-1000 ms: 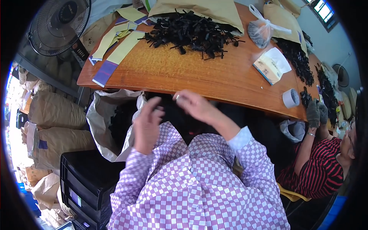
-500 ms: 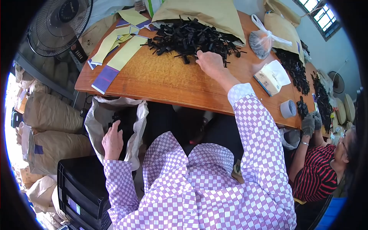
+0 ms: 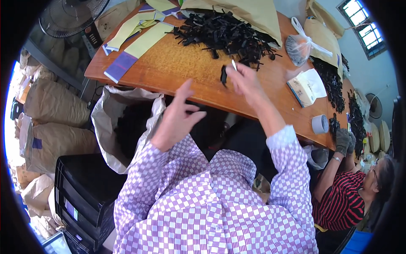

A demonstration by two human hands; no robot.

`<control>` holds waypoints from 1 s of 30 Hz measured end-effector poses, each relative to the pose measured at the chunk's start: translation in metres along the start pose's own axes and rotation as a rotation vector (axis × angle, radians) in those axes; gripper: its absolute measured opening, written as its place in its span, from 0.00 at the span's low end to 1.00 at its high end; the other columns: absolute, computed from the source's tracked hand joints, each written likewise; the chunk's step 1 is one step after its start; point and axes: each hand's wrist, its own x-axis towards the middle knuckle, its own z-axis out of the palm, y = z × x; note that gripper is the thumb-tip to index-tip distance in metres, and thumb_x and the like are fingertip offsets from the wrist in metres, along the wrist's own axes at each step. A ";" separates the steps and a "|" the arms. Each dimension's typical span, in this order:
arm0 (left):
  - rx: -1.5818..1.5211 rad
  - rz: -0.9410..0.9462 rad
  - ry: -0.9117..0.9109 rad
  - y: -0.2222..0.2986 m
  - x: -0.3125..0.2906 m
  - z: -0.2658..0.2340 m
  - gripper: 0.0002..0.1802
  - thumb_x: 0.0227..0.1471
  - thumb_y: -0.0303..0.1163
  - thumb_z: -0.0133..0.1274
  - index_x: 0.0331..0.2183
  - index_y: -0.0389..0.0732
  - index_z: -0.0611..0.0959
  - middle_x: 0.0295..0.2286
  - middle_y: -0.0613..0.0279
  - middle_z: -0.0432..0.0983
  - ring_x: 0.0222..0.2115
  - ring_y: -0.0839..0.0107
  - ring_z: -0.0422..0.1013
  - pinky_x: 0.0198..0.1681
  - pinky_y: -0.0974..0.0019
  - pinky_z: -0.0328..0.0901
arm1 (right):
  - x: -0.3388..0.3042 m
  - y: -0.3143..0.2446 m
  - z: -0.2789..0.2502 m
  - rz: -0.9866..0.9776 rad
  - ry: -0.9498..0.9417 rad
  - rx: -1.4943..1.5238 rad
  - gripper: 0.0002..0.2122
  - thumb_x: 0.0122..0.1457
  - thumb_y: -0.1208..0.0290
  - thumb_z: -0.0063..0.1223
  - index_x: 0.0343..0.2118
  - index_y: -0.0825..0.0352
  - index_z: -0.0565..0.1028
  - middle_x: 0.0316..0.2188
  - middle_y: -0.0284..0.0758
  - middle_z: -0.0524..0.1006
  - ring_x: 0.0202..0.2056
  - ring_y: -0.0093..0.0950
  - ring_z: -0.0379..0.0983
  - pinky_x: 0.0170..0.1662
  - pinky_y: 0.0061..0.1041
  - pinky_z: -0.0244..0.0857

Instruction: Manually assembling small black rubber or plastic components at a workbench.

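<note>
My right hand (image 3: 246, 83) is over the front of the wooden table (image 3: 186, 72), its fingers closed on a small black strip-like piece (image 3: 223, 76). A thin white tip (image 3: 234, 64) sticks up at the same fingers; what it belongs to I cannot make out. My left hand (image 3: 175, 120) hovers in front of the table edge, slightly blurred, fingers apart and holding nothing. Behind my right hand lies a heap of similar black pieces (image 3: 228, 36), spilling from a big brown paper bag (image 3: 253, 17). Left of my lap, a white woven sack (image 3: 101, 114) stands open with dark contents.
Yellow and purple paper strips (image 3: 146, 40) lie at the table's left. Toward the right are a tied plastic bag (image 3: 298, 48), a tissue box (image 3: 302, 89) and a tape roll (image 3: 320, 124). A gloved person (image 3: 342, 199) sits at right. Left stand a fan (image 3: 72, 17), brown bags (image 3: 59, 106) and a black crate (image 3: 84, 178).
My left hand has come up out of the sack, rightward toward the table edge. My right hand has drawn back from the heap with a black piece. The view has shifted slightly.
</note>
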 end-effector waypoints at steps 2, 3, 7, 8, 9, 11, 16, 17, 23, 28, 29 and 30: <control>-0.006 0.009 -0.118 0.006 0.004 0.017 0.46 0.45 0.20 0.56 0.60 0.43 0.50 0.50 0.46 0.63 0.38 0.66 0.72 0.38 0.69 0.68 | -0.037 0.010 0.013 0.008 -0.027 0.044 0.07 0.59 0.63 0.50 0.29 0.61 0.71 0.15 0.18 0.61 0.14 0.09 0.52 0.17 0.12 0.43; -0.006 -0.004 -0.161 0.004 0.003 0.023 0.45 0.45 0.19 0.56 0.60 0.42 0.50 0.49 0.47 0.64 0.37 0.69 0.72 0.38 0.70 0.68 | -0.051 0.016 0.019 0.004 -0.053 0.089 0.07 0.59 0.64 0.50 0.31 0.62 0.72 0.15 0.18 0.62 0.15 0.08 0.52 0.17 0.12 0.43; -0.150 0.028 -0.257 -0.009 -0.006 0.041 0.40 0.46 0.17 0.55 0.58 0.40 0.56 0.42 0.54 0.69 0.35 0.75 0.71 0.38 0.72 0.68 | -0.088 0.043 0.026 0.018 -0.075 0.225 0.08 0.60 0.64 0.50 0.35 0.62 0.72 0.17 0.18 0.63 0.16 0.08 0.54 0.17 0.11 0.43; -0.147 0.043 -0.271 -0.011 -0.008 0.043 0.38 0.46 0.16 0.55 0.57 0.39 0.59 0.39 0.56 0.70 0.34 0.76 0.71 0.38 0.73 0.68 | -0.093 0.050 0.029 0.024 -0.044 0.302 0.08 0.60 0.64 0.50 0.35 0.64 0.72 0.17 0.19 0.64 0.16 0.09 0.54 0.17 0.11 0.44; -0.142 0.037 -0.277 -0.011 -0.012 0.046 0.38 0.46 0.16 0.55 0.57 0.39 0.59 0.39 0.56 0.70 0.34 0.76 0.71 0.38 0.73 0.68 | -0.099 0.055 0.030 0.029 -0.013 0.378 0.08 0.60 0.65 0.50 0.34 0.65 0.72 0.16 0.19 0.64 0.15 0.09 0.55 0.17 0.12 0.44; -0.127 -0.033 -0.246 -0.004 -0.019 0.051 0.32 0.47 0.17 0.55 0.54 0.37 0.65 0.34 0.60 0.72 0.32 0.80 0.70 0.35 0.75 0.68 | -0.110 0.060 0.033 0.072 -0.002 0.425 0.08 0.60 0.66 0.50 0.35 0.65 0.72 0.17 0.19 0.64 0.16 0.09 0.55 0.17 0.11 0.45; -0.257 -0.095 -0.271 -0.010 -0.024 0.054 0.24 0.50 0.19 0.53 0.50 0.38 0.70 0.30 0.63 0.74 0.29 0.82 0.70 0.31 0.79 0.66 | -0.123 0.082 0.039 -0.020 0.031 0.496 0.09 0.61 0.66 0.49 0.37 0.66 0.71 0.19 0.20 0.65 0.17 0.09 0.55 0.18 0.10 0.47; -0.326 -0.125 -0.273 -0.011 -0.025 0.055 0.22 0.51 0.21 0.52 0.49 0.39 0.71 0.29 0.64 0.74 0.29 0.82 0.71 0.30 0.79 0.66 | -0.125 0.084 0.040 -0.018 0.032 0.499 0.09 0.61 0.66 0.49 0.37 0.66 0.71 0.19 0.20 0.65 0.17 0.09 0.55 0.18 0.10 0.47; -0.322 -0.175 -0.200 -0.016 -0.032 0.058 0.19 0.52 0.20 0.50 0.47 0.41 0.73 0.28 0.67 0.73 0.27 0.83 0.70 0.27 0.79 0.67 | -0.140 0.077 0.039 -0.064 0.002 0.369 0.14 0.63 0.62 0.44 0.43 0.68 0.69 0.20 0.22 0.65 0.20 0.10 0.57 0.21 0.11 0.51; -0.221 -0.106 -0.139 -0.022 -0.035 0.060 0.18 0.52 0.20 0.49 0.47 0.39 0.73 0.28 0.67 0.74 0.27 0.84 0.69 0.28 0.79 0.67 | -0.141 0.079 0.045 -0.049 -0.037 0.258 0.17 0.64 0.62 0.41 0.49 0.70 0.65 0.21 0.25 0.67 0.21 0.12 0.59 0.23 0.13 0.56; -0.175 -0.106 -0.130 -0.022 -0.036 0.060 0.18 0.52 0.20 0.49 0.47 0.39 0.73 0.29 0.67 0.73 0.27 0.85 0.68 0.28 0.80 0.65 | -0.140 0.080 0.046 -0.047 -0.037 0.256 0.17 0.64 0.62 0.41 0.49 0.70 0.65 0.21 0.25 0.67 0.21 0.12 0.59 0.23 0.13 0.56; -0.177 -0.107 -0.130 -0.023 -0.037 0.061 0.18 0.52 0.20 0.49 0.47 0.39 0.73 0.29 0.67 0.73 0.27 0.85 0.68 0.28 0.80 0.65 | -0.140 0.080 0.048 -0.068 -0.036 0.217 0.17 0.64 0.62 0.41 0.49 0.69 0.65 0.22 0.24 0.66 0.20 0.11 0.57 0.22 0.11 0.52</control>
